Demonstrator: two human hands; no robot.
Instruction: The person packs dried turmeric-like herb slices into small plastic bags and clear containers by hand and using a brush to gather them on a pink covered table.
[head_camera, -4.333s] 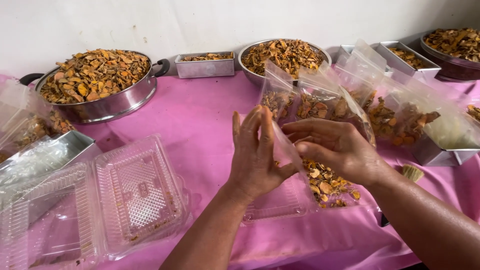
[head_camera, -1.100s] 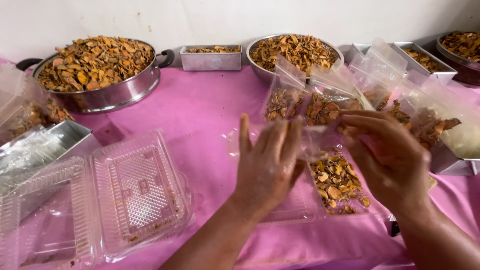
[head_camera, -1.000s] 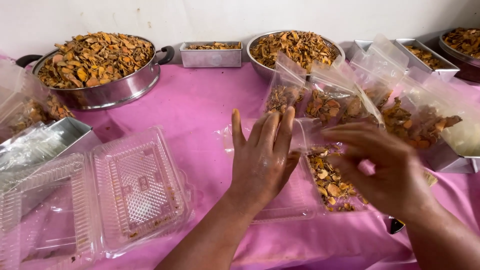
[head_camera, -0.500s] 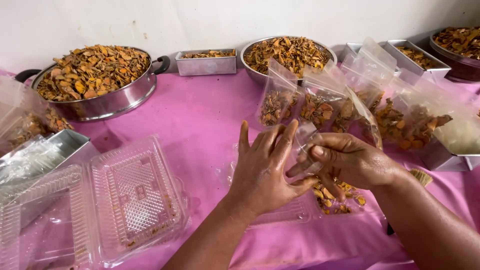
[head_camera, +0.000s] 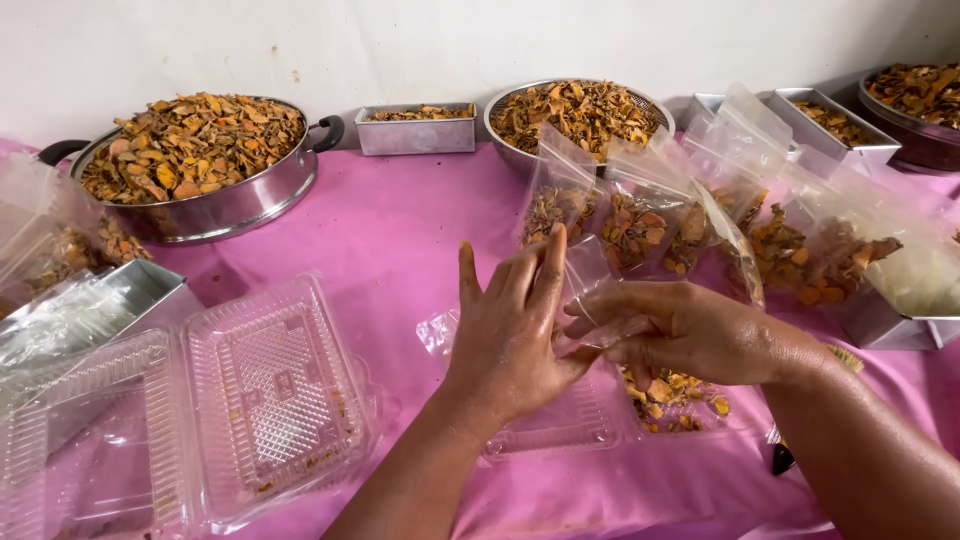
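The person's left hand (head_camera: 510, 335) and right hand (head_camera: 690, 330) meet over the middle of the pink-covered surface (head_camera: 390, 230), both working on a small clear plastic bag (head_camera: 600, 310) held up between them. The left hand stands edge-on with its fingers straight and close together, its palm side pressed against the bag. The right hand's grip is narrow: its fingertips pinch the top edge of the bag just beside the left palm. The bag hangs above a clear plastic clamshell tray (head_camera: 640, 405) that lies on the surface under the hands and holds a small heap of dried orange-brown slices (head_camera: 670, 395).

Just behind the hands stands a row of filled clear bags (head_camera: 640, 215), upright and leaning on one another. Farther back are a large steel pan heaped with the same dried slices (head_camera: 200, 165), a small rectangular steel tin (head_camera: 415, 130) and a round steel bowl of slices (head_camera: 575, 110). To the left lies an open, clear hinged plastic box (head_camera: 265, 385), with a steel tray holding plastic bags (head_camera: 90, 315) near it.
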